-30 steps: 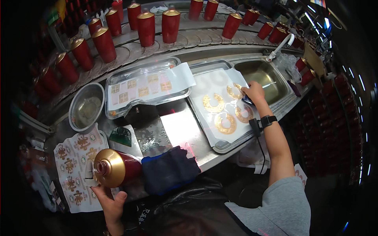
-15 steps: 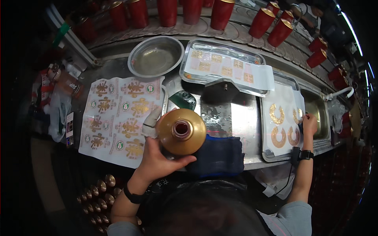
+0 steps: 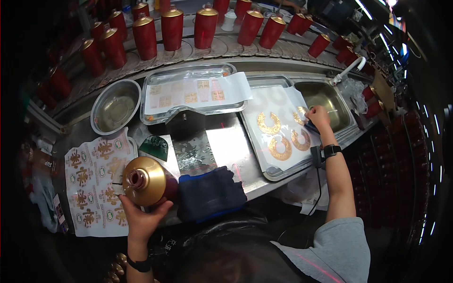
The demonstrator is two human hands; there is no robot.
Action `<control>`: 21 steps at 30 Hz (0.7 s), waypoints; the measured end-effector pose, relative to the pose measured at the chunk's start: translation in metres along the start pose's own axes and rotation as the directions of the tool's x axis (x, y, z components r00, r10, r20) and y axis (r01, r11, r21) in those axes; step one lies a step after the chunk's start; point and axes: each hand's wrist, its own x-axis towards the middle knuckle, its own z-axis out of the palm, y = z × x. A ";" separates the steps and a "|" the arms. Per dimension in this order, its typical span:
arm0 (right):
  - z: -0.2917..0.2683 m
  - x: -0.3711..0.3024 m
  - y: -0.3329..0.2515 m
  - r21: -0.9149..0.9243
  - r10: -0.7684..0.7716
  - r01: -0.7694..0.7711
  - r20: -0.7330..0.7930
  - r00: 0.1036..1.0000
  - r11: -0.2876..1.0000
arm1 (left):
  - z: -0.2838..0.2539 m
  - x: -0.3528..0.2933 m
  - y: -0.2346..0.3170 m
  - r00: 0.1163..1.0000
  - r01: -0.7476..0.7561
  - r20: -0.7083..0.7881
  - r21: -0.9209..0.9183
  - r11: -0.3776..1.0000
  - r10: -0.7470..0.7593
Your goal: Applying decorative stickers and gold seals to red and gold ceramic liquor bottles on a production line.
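Left hand [image 3: 140,220]: clamped on one bottle [image 3: 153,179], thumb along its near side, fingers along the far left side.
Bottle: one in the grip, tilted, gold shoulder above the palm, open neck aimed up and left, red body running off to the right, away from the fingers.
Right hand [image 3: 320,118]: fingertips drawn close over one gold C; whether they pinch it cannot be told. A small dark blue thing shows under the palm.
Gold Cs [image 3: 281,156]: four, on one white sheet [image 3: 285,113]; the upper right one lies at the right fingertips, the other three left of and below them. Two pale C outlines show further up.
Wrists: two black bands, one on each; a black box with a cable sits just beside the right one.
Cloth [image 3: 212,195]: one, dark blue, folded, just right of the bottle.
Left sheet [image 3: 96,186]: one, behind and left of the bottle, with gold characters and at least five green ovals.
Scraper [image 3: 154,147]: one, dark green, beyond the bottle.
Trays: two; the right tray [image 3: 274,177] bears the Cs, the middle tray [image 3: 191,73] a sheet with at least five gold squares [image 3: 190,97].
Bowl [image 3: 98,108]: one, metal, left of the middle tray.
Sink [image 3: 349,125]: one, beyond the right hand, with one white tap [image 3: 351,68].
Belt [image 3: 259,54]: more than a dozen red bottles, one white.
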 end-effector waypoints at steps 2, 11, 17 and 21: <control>0.002 -0.004 0.003 -0.043 -0.062 0.058 -0.094 0.994 0.997 | 0.002 0.001 -0.002 1.000 -0.008 0.001 -0.017 1.000 0.008; -0.032 -0.018 -0.013 0.042 -0.181 0.193 -0.198 0.963 0.980 | -0.003 -0.001 -0.002 0.998 0.040 -0.047 0.046 0.998 -0.038; -0.012 0.056 0.101 0.298 0.164 -0.107 -0.173 0.971 0.949 | -0.003 0.004 -0.012 0.998 -0.043 -0.046 0.086 0.995 0.047; 0.052 0.077 0.138 0.002 0.112 -0.112 -0.031 0.993 0.994 | -0.012 -0.003 -0.011 0.995 -0.022 -0.094 0.117 0.993 0.033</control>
